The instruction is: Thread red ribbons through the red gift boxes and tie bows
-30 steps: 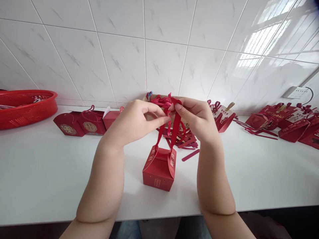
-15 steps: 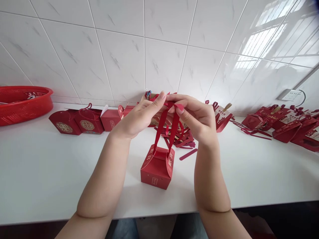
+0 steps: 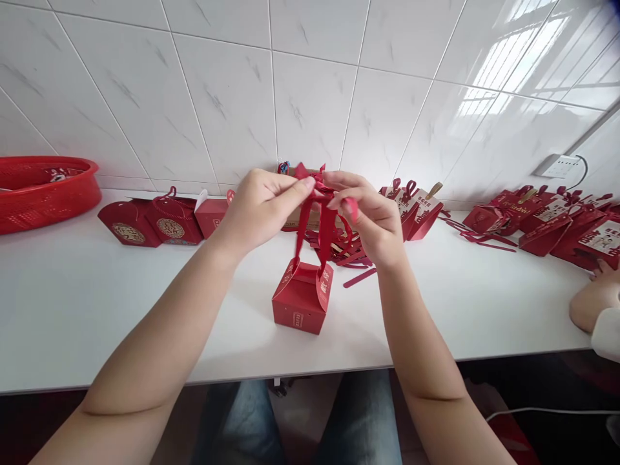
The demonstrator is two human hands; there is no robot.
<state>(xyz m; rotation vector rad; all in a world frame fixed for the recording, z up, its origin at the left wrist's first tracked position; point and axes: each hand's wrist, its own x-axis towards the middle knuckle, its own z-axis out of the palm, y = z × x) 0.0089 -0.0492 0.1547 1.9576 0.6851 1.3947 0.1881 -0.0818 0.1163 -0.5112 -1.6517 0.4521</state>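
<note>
A small red gift box (image 3: 299, 309) with gold print sits on the white table. From its top two lengths of red ribbon (image 3: 326, 232) rise to my hands and cross in a knot between them. My left hand (image 3: 274, 201) pinches the ribbon with thumb and fingers at the left of the knot. On the right side, my right hand (image 3: 372, 216) is closed on the ribbon, with a ribbon end showing by the thumb. Part of the knot is hidden by the fingers.
Red gift boxes (image 3: 173, 219) stand along the wall at left, beside a red plastic basket (image 3: 48, 200). Behind my hands lies a heap of red straps (image 3: 349, 252). More red boxes (image 3: 545, 232) fill the right, where another person's hand (image 3: 595, 297) reaches in.
My left hand has moved left, and both hands have drawn slightly apart, with ribbon loops now showing above the knot. Another person's hand has appeared at the right edge.
</note>
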